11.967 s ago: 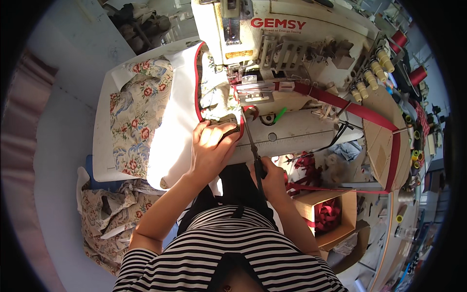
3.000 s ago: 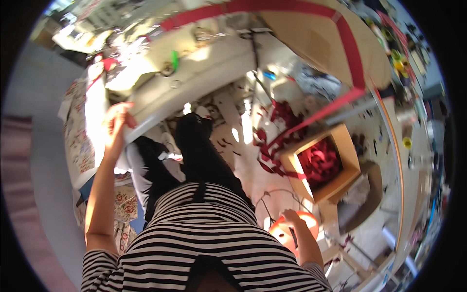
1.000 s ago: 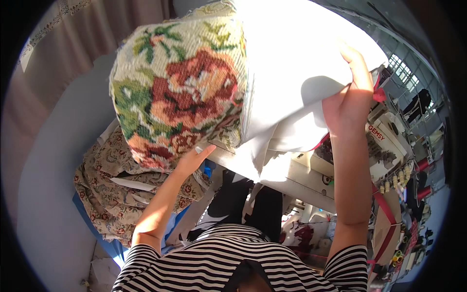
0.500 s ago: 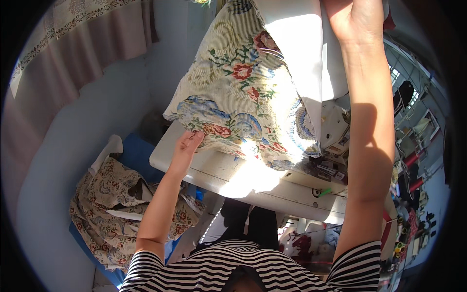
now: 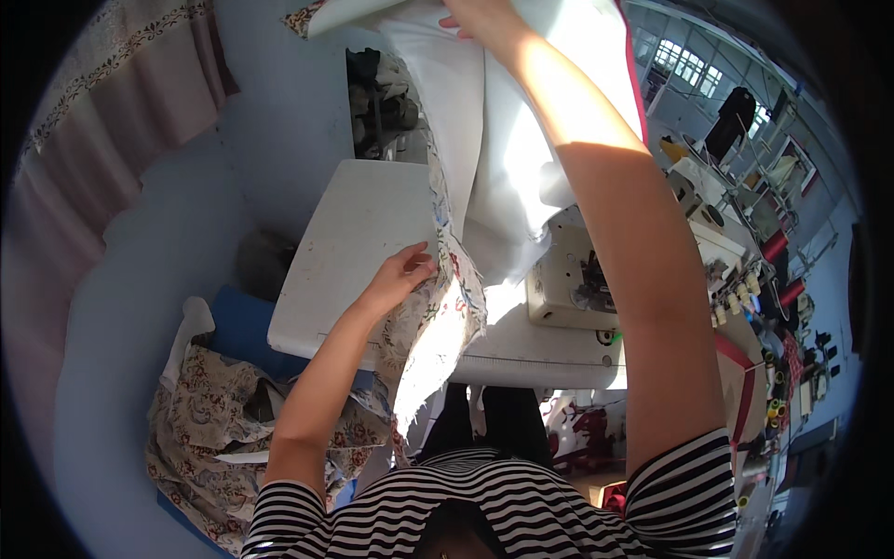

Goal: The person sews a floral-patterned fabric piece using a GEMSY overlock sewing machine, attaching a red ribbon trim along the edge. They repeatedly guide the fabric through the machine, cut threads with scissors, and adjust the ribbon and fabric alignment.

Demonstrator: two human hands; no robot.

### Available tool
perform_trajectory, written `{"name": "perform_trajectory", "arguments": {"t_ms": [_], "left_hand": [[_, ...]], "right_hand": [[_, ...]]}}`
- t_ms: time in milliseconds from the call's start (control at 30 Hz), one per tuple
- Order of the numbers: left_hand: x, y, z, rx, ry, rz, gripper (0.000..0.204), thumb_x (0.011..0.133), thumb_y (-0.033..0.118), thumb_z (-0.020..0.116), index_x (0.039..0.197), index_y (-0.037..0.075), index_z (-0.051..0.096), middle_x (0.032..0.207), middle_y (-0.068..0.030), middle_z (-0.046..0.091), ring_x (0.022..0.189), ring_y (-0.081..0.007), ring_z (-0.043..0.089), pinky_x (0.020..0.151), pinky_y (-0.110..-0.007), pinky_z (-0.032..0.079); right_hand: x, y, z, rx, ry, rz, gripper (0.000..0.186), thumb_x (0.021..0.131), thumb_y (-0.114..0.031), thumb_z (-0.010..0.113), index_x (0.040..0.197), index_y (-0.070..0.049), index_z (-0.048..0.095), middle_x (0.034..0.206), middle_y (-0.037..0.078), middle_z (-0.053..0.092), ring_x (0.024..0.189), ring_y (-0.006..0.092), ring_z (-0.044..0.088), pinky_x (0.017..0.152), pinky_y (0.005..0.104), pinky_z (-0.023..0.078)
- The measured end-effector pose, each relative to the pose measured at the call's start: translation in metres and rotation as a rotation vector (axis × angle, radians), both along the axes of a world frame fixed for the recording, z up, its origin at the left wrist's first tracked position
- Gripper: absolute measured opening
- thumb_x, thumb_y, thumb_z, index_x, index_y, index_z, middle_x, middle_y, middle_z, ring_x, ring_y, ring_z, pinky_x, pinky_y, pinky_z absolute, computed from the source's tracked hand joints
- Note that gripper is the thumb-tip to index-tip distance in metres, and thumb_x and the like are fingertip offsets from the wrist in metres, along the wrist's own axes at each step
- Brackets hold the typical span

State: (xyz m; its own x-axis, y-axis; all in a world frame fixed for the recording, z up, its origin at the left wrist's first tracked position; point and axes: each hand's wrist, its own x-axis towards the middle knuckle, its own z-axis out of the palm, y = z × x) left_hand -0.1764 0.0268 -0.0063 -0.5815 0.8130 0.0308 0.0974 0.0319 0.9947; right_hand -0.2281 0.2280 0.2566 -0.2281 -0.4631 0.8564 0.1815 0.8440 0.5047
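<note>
A large piece of floral fabric with a white backing (image 5: 447, 102) hangs over the sewing machine table (image 5: 358, 233), its white side mostly toward me. My right hand (image 5: 480, 17) is raised at the top edge with its fingers on the white side, gripping the cloth; the frame's edge cuts off part of it. The frayed, flower-patterned edge (image 5: 452, 279) drops over the table's front. My left hand (image 5: 402, 278) is beside that edge above the table, fingers stretched loosely toward it and touching it. The sewing machine (image 5: 568, 279) stands right of the fabric, partly covered.
More floral fabric (image 5: 209, 410) lies heaped at the lower left by a blue surface (image 5: 247, 326). A pink curtain (image 5: 121, 140) hangs at the left wall. Dark items (image 5: 382, 102) sit behind the table. Thread spools (image 5: 775, 246) and other machines stand at the right.
The fabric has swung over, from its floral face showing to its white backing. My right hand has moved left; my left hand has loosened its pinch and shifted right. More tabletop shows.
</note>
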Motion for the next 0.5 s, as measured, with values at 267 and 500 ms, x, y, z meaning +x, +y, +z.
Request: {"name": "perform_trajectory", "arguments": {"t_ms": [267, 500], "left_hand": [[0.05, -0.083, -0.026, 0.041, -0.32, -0.04, 0.08, 0.092, 0.064, 0.03, 0.138, -0.001, 0.035, 0.134, -0.0168, 0.046, 0.122, -0.025, 0.046, 0.102, -0.038, 0.035], [0.072, -0.11, -0.024, -0.117, -0.272, 0.338, 0.036, 0.089, 0.03, 0.06, 0.103, -0.004, 0.061, 0.081, -0.0098, 0.067, 0.07, -0.0152, 0.06, 0.065, -0.027, 0.047]], "right_hand": [[0.136, -0.027, -0.25, -1.214, -0.932, 0.11, 0.047, 0.092, -0.028, 0.048, 0.132, -0.004, 0.041, 0.12, 0.018, 0.051, 0.108, 0.0324, 0.054, 0.092, 0.0395, 0.044], [0.159, 0.006, -0.335, -1.514, -1.184, 0.223, 0.059, 0.088, -0.022, 0.054, 0.141, -0.01, 0.031, 0.13, 0.015, 0.049, 0.107, 0.0293, 0.056, 0.087, 0.0354, 0.047]]}}
